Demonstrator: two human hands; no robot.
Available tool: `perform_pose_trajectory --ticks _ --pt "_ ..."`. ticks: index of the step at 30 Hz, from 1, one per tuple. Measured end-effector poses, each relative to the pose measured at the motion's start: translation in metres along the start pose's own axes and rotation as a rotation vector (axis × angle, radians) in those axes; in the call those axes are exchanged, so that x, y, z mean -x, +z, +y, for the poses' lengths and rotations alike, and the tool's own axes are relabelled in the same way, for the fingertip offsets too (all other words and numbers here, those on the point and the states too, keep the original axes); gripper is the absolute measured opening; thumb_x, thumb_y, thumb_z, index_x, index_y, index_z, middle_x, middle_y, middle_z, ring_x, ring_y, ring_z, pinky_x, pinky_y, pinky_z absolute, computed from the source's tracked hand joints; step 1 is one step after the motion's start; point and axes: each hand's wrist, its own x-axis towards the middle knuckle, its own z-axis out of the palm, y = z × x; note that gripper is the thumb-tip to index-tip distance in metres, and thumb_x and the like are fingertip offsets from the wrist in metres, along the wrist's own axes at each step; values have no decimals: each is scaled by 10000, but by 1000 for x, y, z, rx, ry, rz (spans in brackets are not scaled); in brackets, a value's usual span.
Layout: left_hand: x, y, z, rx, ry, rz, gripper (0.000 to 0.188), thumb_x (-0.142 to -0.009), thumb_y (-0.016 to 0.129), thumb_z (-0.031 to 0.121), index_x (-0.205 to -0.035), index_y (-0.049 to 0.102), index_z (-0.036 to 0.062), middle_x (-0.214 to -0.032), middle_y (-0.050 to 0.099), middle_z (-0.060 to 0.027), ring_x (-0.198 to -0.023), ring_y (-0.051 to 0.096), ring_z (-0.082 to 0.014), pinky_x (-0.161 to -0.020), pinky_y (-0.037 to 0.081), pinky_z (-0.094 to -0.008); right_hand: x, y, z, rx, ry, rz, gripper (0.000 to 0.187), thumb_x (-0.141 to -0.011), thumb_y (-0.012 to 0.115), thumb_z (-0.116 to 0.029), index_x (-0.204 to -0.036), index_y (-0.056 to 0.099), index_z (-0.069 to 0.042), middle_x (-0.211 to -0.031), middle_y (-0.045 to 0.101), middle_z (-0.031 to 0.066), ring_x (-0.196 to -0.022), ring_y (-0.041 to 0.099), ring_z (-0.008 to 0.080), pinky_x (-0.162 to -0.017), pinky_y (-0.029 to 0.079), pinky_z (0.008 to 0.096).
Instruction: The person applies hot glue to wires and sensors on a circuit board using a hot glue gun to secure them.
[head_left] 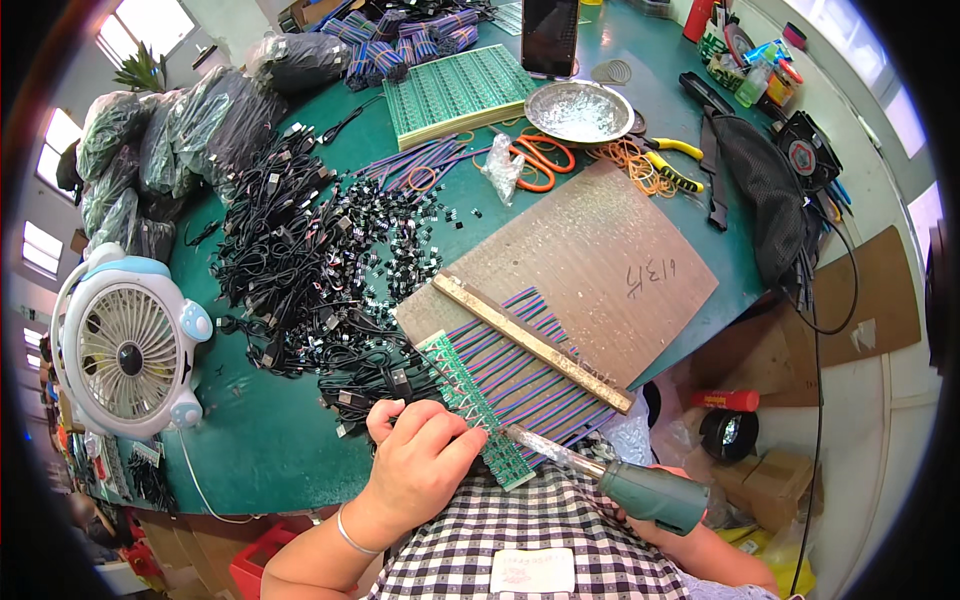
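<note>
My right hand (682, 543) grips a soldering iron (655, 495) by its dark green handle. The iron's metal tip points left and meets the edge of a green circuit board strip (470, 400) near my left fingers. My left hand (425, 452) is closed in a pinch at the strip's near side; what it holds between the fingertips is hidden. Blue, purple and black wires (520, 375) run from the strip across a brown board (600, 260). A wooden bar (535, 340) lies across these wires.
Black cables with plugs (275, 240) and small black connectors (385, 235) are heaped at left, by a white fan (130, 350). Beyond are stacked green circuit boards (460, 90), a metal dish (580, 112), orange-handled scissors (540, 160), yellow-handled pliers (675, 165) and a phone (550, 35).
</note>
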Motion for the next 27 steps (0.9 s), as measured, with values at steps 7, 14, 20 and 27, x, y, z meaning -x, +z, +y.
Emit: perform_pose_trajectory --ticks 7,14,20,27 --pt "0 0 0 7 -8 4 185 -619 663 50 -772 646 153 -729 544 56 -763 522 -146 -792 290 -372 -8 -1 3 287 -260 -17 268 -749 693 -99 -1001 650 -21 -919 680 85 -803 662 203 -726 528 296" --pt "-3 -1 1 3 -4 -3 194 -613 663 40 -774 645 148 -733 542 54 -762 521 -147 -787 290 -369 -8 -2 5 307 -296 -33 263 -737 686 -95 -988 651 -25 -911 678 89 -789 664 211 -712 531 298" --pt "-3 -1 0 13 -6 1 205 -608 662 36 -780 650 147 -734 543 54 -761 522 -147 -777 291 -365 -3 -7 1 26 -47 -32 259 -730 683 -83 -979 650 -22 -917 672 104 -806 663 224 -741 519 297" --pt "-2 0 1 21 -9 8 196 -605 667 47 -773 655 146 -733 547 55 -752 524 -147 -771 292 -363 -8 -2 0 281 -200 -42 266 -725 711 -99 -975 656 -28 -911 684 90 -803 667 208 -741 526 297"
